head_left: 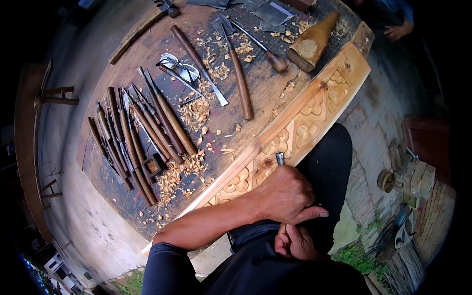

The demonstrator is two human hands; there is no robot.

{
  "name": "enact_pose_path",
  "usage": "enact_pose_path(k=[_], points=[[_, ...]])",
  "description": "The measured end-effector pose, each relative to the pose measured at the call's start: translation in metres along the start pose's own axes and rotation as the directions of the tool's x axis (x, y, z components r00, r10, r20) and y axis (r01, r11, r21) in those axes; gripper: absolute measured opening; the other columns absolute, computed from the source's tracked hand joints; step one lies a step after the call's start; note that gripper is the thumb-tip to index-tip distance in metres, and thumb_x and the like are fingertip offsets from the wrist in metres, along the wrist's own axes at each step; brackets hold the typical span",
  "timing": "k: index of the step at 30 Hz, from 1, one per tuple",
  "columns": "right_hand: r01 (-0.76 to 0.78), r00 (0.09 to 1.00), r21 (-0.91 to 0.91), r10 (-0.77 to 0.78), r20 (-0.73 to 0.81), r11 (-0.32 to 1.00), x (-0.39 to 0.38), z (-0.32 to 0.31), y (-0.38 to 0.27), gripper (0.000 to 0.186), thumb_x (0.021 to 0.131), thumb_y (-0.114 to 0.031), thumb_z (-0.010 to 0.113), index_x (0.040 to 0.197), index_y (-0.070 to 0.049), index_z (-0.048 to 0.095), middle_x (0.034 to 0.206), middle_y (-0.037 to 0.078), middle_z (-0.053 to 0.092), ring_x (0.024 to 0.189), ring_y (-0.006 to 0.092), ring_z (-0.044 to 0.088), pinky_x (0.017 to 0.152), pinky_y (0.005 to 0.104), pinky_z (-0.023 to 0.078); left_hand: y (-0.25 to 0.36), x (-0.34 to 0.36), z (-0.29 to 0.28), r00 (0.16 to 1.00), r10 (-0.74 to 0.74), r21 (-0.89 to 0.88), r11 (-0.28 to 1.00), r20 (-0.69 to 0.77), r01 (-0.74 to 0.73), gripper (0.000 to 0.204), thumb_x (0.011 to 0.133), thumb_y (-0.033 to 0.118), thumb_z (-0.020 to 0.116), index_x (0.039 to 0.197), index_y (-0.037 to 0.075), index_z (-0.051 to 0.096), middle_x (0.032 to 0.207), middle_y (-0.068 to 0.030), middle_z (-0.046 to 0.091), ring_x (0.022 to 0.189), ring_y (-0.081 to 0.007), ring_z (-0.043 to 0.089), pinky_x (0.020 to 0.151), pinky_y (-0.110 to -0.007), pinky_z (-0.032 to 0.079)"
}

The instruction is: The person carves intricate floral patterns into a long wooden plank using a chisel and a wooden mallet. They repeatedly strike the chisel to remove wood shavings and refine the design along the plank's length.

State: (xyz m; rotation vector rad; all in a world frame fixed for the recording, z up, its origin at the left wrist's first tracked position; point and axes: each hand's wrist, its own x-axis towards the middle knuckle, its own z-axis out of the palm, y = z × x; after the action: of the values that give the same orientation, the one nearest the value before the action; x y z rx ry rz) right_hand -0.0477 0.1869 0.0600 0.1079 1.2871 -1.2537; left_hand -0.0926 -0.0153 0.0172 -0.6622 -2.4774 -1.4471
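Note:
A long pale board (307,129) with carved four-petalled flowers in diamond panels runs diagonally along the workbench's near edge. My left hand (286,195) is closed around a carving chisel (280,158), and only its short metal blade shows, pointing at the carving. The left thumb stretches out to the right. The chisel's handle is hidden inside the fist. Just below, close to my body, my right hand (298,242) has its fingers curled together. What those fingers hold, if anything, is hidden.
Several wooden-handled chisels (132,132) lie in a row on the worn bench (118,78), among curled shavings (182,172). Eyeglasses (179,68), loose chisels (238,83), a wooden mallet (314,42) and a hammer (167,7) lie farther off. Another person's hand (398,32) appears at the far right.

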Motion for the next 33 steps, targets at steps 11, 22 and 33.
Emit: enact_pose_path(k=[11, 22, 33], points=[[0.021, 1.0, 0.032, -0.021, 0.018, 0.999, 0.003, -0.001, 0.002, 0.06, 0.118, -0.055, 0.029, 0.084, -0.009, 0.046, 0.064, 0.01, 0.054, 0.052, 0.0146, 0.045, 0.054, 0.0284, 0.037, 0.0, 0.001, 0.003, 0.998, -0.057, 0.059, 0.997, -0.001, 0.057, 0.066, 0.1, 0.052, 0.069, 0.05, 0.01, 0.058, 0.052, -0.0068, 0.053, 0.05, -0.0302, 0.057, 0.05, -0.043, 0.043], [0.075, 0.997, -0.127, -0.074, 0.011, 0.989, 0.002, -0.003, -0.014, 0.056, 0.119, -0.045, 0.03, 0.078, -0.01, 0.047, 0.069, 0.007, 0.056, 0.061, 0.014, 0.05, 0.062, 0.0293, 0.042, -0.002, 0.001, 0.006, 0.995, -0.047, -0.01, 0.999, -0.087, 0.046, 0.061, 0.101, 0.046, 0.069, 0.051, 0.012, 0.058, 0.053, -0.0051, 0.053, 0.051, -0.0288, 0.057, 0.051, -0.042, 0.043], [-0.022, 0.996, -0.06, 0.016, -0.091, 0.998, -0.002, 0.002, -0.01, 0.056, 0.118, -0.045, 0.032, 0.077, -0.009, 0.047, 0.067, 0.007, 0.054, 0.061, 0.0147, 0.05, 0.063, 0.0299, 0.043, -0.001, 0.001, 0.006, 0.99, -0.052, -0.019, 0.999, -0.129, 0.05, 0.063, 0.102, 0.047, 0.067, 0.051, 0.011, 0.061, 0.054, -0.0078, 0.059, 0.051, -0.0318, 0.059, 0.052, -0.044, 0.046]])
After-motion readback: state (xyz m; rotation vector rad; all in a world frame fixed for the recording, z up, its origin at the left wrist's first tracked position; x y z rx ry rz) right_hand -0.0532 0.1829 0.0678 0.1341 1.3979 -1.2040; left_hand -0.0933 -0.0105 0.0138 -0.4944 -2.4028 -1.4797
